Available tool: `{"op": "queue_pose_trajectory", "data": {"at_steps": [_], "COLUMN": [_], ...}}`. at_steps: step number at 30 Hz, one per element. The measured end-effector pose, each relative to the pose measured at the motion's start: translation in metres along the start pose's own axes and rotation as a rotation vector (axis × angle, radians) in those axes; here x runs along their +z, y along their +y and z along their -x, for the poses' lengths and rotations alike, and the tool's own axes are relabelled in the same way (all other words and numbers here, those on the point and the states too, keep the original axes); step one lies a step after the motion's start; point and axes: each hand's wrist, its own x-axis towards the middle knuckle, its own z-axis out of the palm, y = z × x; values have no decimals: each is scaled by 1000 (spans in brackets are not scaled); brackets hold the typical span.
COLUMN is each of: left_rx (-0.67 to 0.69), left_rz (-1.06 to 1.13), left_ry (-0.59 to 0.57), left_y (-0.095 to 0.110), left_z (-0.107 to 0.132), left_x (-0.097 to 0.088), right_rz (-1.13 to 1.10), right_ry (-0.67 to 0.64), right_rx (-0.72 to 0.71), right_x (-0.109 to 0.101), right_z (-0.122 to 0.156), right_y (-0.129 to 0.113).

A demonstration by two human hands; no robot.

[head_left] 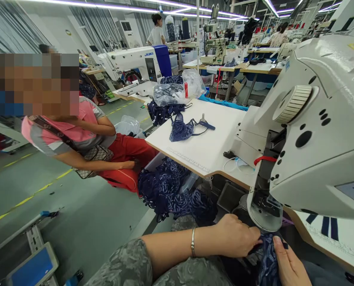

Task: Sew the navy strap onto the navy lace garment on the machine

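As my left hand (238, 236) and right hand (290, 263) pinch navy lace (268, 254), the machine head (323, 135) hangs just above. Uneven pulling, I judge, could bunch the lace.

Support, logged from my remote station: white-topped desk (221, 135), measuring scale (189, 159) printed along its edge. Directly on it I note one navy bra (181, 129), cups to the left, straps trailing right, and a white sewing machine (323, 99). On the desk's right-hand section I count three dark blue strips (325, 227), lying apart. Green floor (87, 226) below, yellow lines (30, 196) marked across it.
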Motion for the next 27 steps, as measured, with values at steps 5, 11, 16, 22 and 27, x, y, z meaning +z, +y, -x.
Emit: {"op": "queue_pose_trajectory", "data": {"at_steps": [5, 11, 16, 22, 27], "left_rx": [14, -71, -46, -114, -46], "left_rz": [52, 89, 71, 107, 567], "left_ry": [-33, -21, -105, -135, -82], "left_y": [4, 3, 6, 9, -3], "left_z": [7, -2, -3, -1, 3], "left_x": [5, 0, 7, -2, -53], "right_rz": [341, -346, -123, 321, 260], "right_ry": [53, 62, 131, 183, -470], "right_rx": [-151, -98, -180, -304, -552], "right_x": [8, 11, 27, 12, -32], "right_z": [-14, -7, 1, 1, 20], "right_y": [-41, -81, -76, -75, -121]}}
